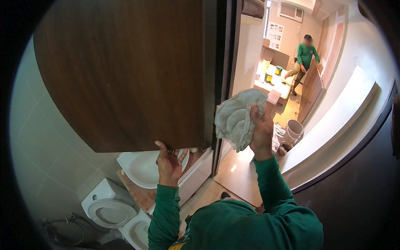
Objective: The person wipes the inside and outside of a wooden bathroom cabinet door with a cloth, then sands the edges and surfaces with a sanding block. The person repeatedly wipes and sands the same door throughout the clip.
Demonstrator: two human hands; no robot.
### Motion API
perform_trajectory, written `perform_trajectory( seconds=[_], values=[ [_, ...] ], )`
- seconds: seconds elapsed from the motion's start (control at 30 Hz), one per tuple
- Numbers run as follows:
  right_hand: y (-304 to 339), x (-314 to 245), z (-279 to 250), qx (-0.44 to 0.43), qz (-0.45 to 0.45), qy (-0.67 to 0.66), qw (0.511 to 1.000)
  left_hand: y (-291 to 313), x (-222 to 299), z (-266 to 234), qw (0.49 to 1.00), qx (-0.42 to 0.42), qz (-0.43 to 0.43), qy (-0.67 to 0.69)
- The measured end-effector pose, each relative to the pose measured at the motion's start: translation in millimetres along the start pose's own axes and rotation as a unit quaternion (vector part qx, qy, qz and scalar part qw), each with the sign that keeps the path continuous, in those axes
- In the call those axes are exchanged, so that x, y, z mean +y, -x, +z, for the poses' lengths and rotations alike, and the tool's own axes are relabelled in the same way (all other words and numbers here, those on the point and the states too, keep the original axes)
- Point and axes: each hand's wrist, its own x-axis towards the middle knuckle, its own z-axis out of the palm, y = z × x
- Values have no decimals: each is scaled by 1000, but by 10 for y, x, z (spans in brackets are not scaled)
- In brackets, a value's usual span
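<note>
A large dark brown wooden panel (125,79) fills the upper left of the head view. At its lower edge is my left hand (168,166), thumb against the front face and fingers curling under and behind the edge. Bunched in my right hand (262,133) is a folded white cloth rag (238,118), thumb on the near side, the other fingers mostly hidden. The rag is raised beside the dark door frame (223,83), right of the panel; whether it touches the frame I cannot tell.
Below the panel are a white washbasin (143,171) and a toilet (110,212). Beyond the doorway, a person in green (306,54) stands by a wooden board (312,89). Paint cans (268,78) and a white bucket (294,128) are there too. A dark door (354,200) is at right.
</note>
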Motion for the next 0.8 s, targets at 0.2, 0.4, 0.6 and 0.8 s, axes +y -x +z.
perform_trajectory(
  seconds=[0.2,0.4,0.6,0.8],
  values=[
    [107,197,240,45,-339,407,847,-41,-45,0,1000,5,-5,-8],
    [405,839,562,-165,-348,334,860,-54,-73,30,1000,-1,-15,5],
    [503,1078,439,-203,-318,297,877,-47,-41,-82,1000,11,12,-19],
    [547,1041,551,-184,-334,244,892,-68,-73,-137,999,-2,15,-40]
  ],
)
